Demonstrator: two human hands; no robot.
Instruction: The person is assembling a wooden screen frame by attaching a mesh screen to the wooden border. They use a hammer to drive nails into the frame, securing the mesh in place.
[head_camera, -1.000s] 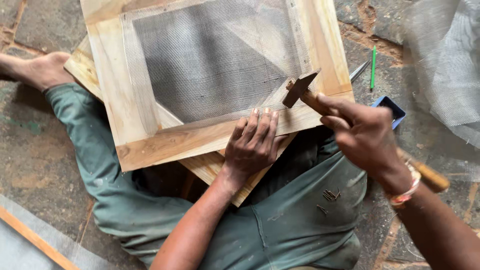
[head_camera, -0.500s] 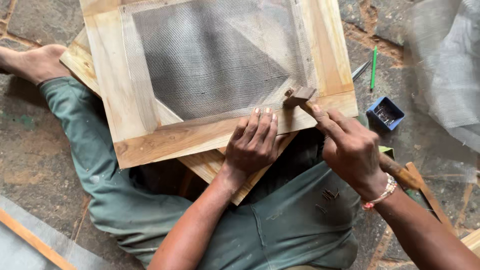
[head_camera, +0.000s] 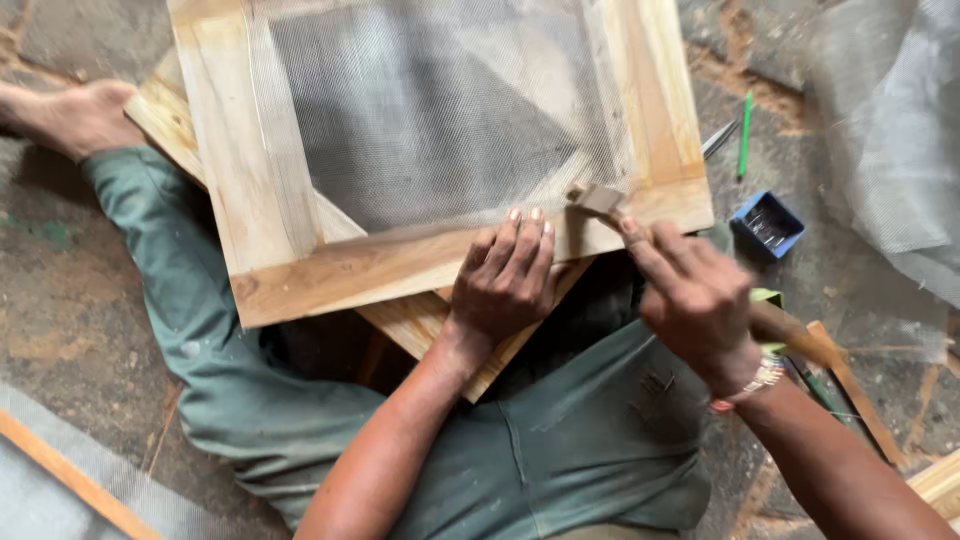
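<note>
A square wooden frame (head_camera: 330, 270) covered with grey wire mesh (head_camera: 420, 110) lies across my lap, over another wooden board. My left hand (head_camera: 500, 285) presses flat on the frame's near rail, fingers pinning the mesh edge. My right hand (head_camera: 695, 300) grips a wooden-handled hammer (head_camera: 600, 200). The hammer's metal head rests on the near rail just right of my left fingertips.
A small blue box of nails (head_camera: 765, 225) sits on the stone floor to the right. A green pencil (head_camera: 745, 135) and a metal tool lie beyond it. Loose mesh (head_camera: 890, 130) is piled at far right. My bare foot (head_camera: 75, 115) is at left. Wood strips lie at bottom corners.
The hammer came down from a raised position onto the frame's near rail, and my right hand dropped closer to my left. My left hand stayed pressed on the rail.
</note>
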